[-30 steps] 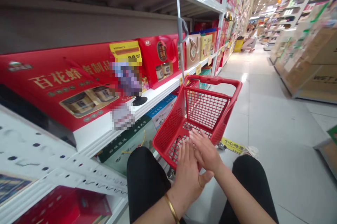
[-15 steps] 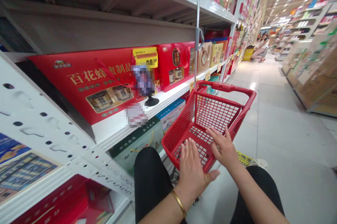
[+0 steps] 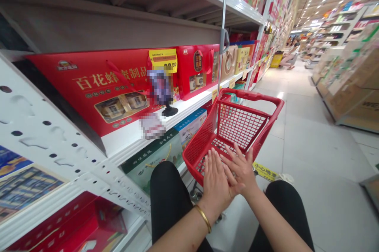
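Note:
My left hand [image 3: 216, 183], with a gold bangle [image 3: 203, 218] on its wrist, and my right hand [image 3: 240, 168] meet in front of me, fingers spread. The right fingers touch or overlap the left hand, and neither hand holds anything. Both are just above the near side of a red plastic mesh shopping trolley basket [image 3: 251, 96], and I cannot tell whether they touch it. Its wire-like red mesh interior shows beyond my hands, with nothing visible inside.
My black-clad knees [image 3: 167, 200] lie below the hands. On the left, white perforated shelving [image 3: 50, 141] holds red gift boxes [image 3: 89, 86]. A tiled aisle [image 3: 310, 145] runs ahead, with cardboard displays [image 3: 352, 86] on the right and a seated person [image 3: 288, 58] far off.
My hands have come back together over the trolley from their gap half a second ago. Between the older frames they had parted. The view has shifted little since then.

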Demonstrator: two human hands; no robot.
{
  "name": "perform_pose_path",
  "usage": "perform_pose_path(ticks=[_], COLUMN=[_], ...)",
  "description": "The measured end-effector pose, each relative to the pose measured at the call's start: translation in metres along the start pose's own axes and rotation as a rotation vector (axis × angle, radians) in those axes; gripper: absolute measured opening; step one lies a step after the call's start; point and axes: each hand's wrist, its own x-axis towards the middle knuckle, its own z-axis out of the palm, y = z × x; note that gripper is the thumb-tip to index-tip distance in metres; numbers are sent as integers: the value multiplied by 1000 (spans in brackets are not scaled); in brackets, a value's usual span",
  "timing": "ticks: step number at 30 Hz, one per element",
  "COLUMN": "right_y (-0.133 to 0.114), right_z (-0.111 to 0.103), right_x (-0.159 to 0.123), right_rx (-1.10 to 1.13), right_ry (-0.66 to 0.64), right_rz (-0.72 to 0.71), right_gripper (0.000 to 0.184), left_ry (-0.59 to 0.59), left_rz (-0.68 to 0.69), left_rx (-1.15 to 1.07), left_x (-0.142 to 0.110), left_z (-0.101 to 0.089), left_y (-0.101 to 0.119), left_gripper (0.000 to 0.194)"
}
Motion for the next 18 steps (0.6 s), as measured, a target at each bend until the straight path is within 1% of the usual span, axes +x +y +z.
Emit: perform_pose_path(ticks=[4, 7, 11, 13, 15, 18], right_y=[1, 10, 21, 19, 12, 0], right_z=[2, 1, -2, -3, -4, -7], right_x=[-6, -6, -2, -3, -5, -9], right_rx=[64, 83, 76, 102, 142, 172], right_ry=[-35, -48, 28, 30, 4, 2], right_rz=[23, 12, 87, 84, 37, 2], right_gripper=[59, 64, 64, 65, 64, 66], left_ry=[11, 12, -10, -21, -30, -44], left_rz=[-13, -11, 25, 30, 33, 36], left_rx=[-28, -39, -46, -50, -53, -60], left_x=[2, 3, 5, 6, 5, 4], left_z=[2, 2, 1, 0, 1, 2], left_y=[1, 3, 6, 6, 5, 2], left_gripper=[118, 115, 116, 116, 114, 114])
